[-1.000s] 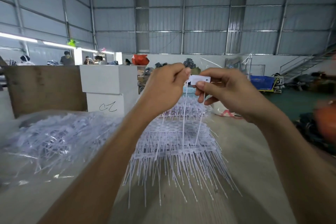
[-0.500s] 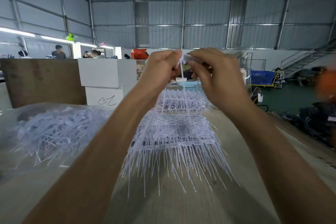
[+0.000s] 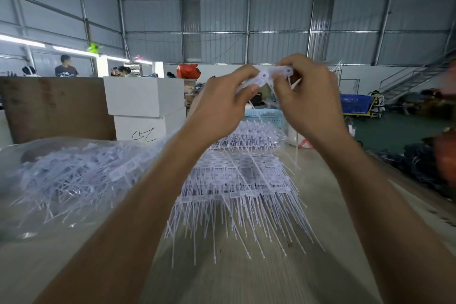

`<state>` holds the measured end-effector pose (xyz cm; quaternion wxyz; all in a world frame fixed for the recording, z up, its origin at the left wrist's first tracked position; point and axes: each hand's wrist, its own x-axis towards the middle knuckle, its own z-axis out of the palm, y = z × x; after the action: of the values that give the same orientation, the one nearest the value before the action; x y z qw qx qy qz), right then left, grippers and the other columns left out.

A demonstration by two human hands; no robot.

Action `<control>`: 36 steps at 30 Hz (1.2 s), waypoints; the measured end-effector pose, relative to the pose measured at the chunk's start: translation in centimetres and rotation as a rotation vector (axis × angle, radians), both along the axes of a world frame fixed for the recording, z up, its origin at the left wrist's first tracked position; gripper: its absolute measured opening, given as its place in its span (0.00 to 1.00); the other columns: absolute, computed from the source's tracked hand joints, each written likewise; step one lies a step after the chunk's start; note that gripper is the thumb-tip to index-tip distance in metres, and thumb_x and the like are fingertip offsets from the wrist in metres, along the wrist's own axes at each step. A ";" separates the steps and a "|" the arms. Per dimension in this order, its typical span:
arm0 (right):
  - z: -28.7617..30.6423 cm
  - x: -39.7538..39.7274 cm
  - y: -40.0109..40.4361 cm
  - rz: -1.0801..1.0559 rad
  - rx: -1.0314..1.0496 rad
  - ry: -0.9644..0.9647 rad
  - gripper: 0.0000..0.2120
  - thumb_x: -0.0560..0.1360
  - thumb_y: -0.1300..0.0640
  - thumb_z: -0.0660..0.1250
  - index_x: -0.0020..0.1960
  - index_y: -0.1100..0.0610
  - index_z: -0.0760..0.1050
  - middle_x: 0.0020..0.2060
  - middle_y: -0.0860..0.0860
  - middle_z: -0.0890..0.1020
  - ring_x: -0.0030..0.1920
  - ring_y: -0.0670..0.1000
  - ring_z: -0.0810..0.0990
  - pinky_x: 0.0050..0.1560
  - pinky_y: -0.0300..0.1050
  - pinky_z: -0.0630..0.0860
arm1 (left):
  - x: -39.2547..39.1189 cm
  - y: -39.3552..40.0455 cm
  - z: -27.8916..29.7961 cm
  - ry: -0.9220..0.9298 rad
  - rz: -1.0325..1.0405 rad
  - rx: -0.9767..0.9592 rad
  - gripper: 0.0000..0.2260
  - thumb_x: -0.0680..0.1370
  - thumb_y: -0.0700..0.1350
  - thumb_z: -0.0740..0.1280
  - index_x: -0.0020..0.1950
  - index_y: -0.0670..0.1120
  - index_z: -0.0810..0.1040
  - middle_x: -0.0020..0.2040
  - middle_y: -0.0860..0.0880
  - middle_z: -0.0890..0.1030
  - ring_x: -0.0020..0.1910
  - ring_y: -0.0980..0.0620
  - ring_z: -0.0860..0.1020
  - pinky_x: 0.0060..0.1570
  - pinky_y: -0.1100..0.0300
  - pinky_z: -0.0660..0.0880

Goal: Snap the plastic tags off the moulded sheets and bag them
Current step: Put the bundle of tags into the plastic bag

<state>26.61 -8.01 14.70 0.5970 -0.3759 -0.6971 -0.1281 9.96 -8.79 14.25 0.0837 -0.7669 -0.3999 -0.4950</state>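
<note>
**Both hands pinching a strip of tags above the stack**

I see both hands raised in the upper centre of the frame, close together. The left hand (image 3: 219,108) has its fingers curled and its thumb pressed on one end of a white moulded strip of tags (image 3: 265,79). The right hand (image 3: 308,99) pinches the other end, fingers curled round it. The strip bends between them, and thin white tails hang from it below the right hand.

Beneath the hands, in the middle of the frame, a stack of moulded sheets (image 3: 237,180) lies flat on the table (image 3: 246,279), its long thin tails fanning toward the lower edge. At the left of the frame sits a clear plastic bag (image 3: 61,180) filled with loose white tags, just beside the stack.

Behind the bag stand a brown board (image 3: 54,106) and two white boxes (image 3: 143,108). A pale blue basket (image 3: 264,115) shows behind the stack, and a blue crate (image 3: 355,103) sits at the right.
</note>
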 end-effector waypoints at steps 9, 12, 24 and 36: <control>-1.1 -0.3 1.5 -0.100 -0.164 -0.002 0.07 0.78 0.55 0.65 0.50 0.55 0.80 0.40 0.52 0.82 0.43 0.57 0.79 0.41 0.47 0.74 | 0.1 -0.4 -0.1 0.344 0.320 0.103 0.09 0.84 0.52 0.60 0.57 0.52 0.78 0.48 0.52 0.81 0.48 0.47 0.78 0.39 0.53 0.73; -1.8 -0.5 1.9 -0.037 -0.250 0.027 0.05 0.78 0.56 0.66 0.49 0.56 0.80 0.39 0.53 0.82 0.44 0.59 0.81 0.45 0.55 0.79 | -0.4 0.0 -0.1 0.407 0.350 0.110 0.10 0.84 0.52 0.59 0.56 0.52 0.79 0.50 0.51 0.81 0.50 0.47 0.78 0.38 0.55 0.69; -5.8 3.6 5.7 0.142 -0.560 0.384 0.08 0.81 0.63 0.66 0.58 0.63 0.79 0.38 0.52 0.78 0.33 0.47 0.81 0.36 0.46 0.82 | -0.2 -0.3 -0.1 0.378 0.059 0.100 0.09 0.83 0.52 0.61 0.54 0.54 0.81 0.43 0.56 0.80 0.43 0.54 0.76 0.44 0.54 0.74; -3.0 3.4 3.2 0.492 -0.415 0.185 0.20 0.84 0.66 0.57 0.57 0.48 0.83 0.34 0.44 0.79 0.33 0.56 0.63 0.31 0.45 0.59 | -0.8 1.4 -1.6 0.269 -0.029 -0.200 0.05 0.84 0.42 0.61 0.59 0.50 0.71 0.46 0.48 0.81 0.45 0.49 0.79 0.45 0.45 0.78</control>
<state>30.03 -4.84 11.69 0.5814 -0.3201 -0.7211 0.1991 9.20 -7.39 12.62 0.0526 -0.8363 -0.4212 -0.3470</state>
